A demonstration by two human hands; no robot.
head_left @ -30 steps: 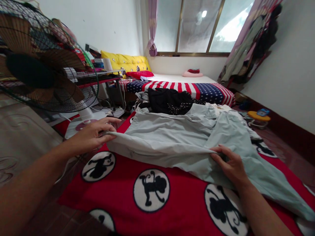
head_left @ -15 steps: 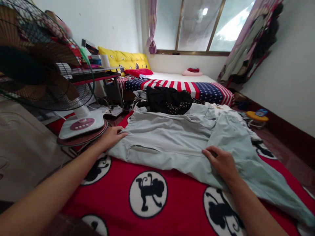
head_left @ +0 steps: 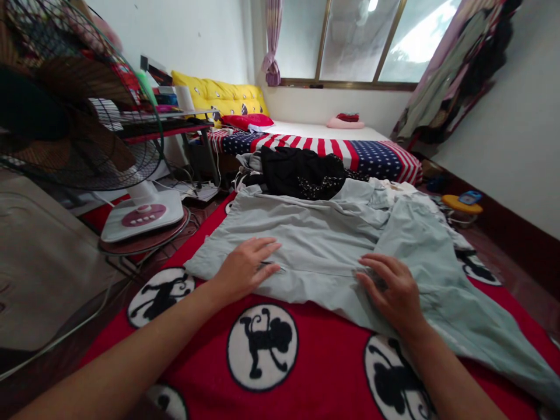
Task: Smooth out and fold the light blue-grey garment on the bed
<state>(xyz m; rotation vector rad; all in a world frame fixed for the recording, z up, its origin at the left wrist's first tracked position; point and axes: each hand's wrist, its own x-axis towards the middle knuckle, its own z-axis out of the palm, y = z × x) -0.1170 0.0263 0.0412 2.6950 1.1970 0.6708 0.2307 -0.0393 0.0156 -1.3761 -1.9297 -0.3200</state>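
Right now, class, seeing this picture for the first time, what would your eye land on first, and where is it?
A red fleece blanket printed with black monkeys in white circles fills the foreground. On it lies a pale grey-green garment, under the left hand and right hand. Beyond it stretches a stars-and-stripes bedcover, and a large black pedestal fan looms at left.

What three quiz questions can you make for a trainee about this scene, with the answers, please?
1. True or false: the right hand rests on the pale green garment.
2. What does the garment lie on? A) a red blanket with monkey circles B) a desk C) a chair
3. Which hand is nearer to the standing fan?

Key: 1. True. 2. A. 3. The left hand.
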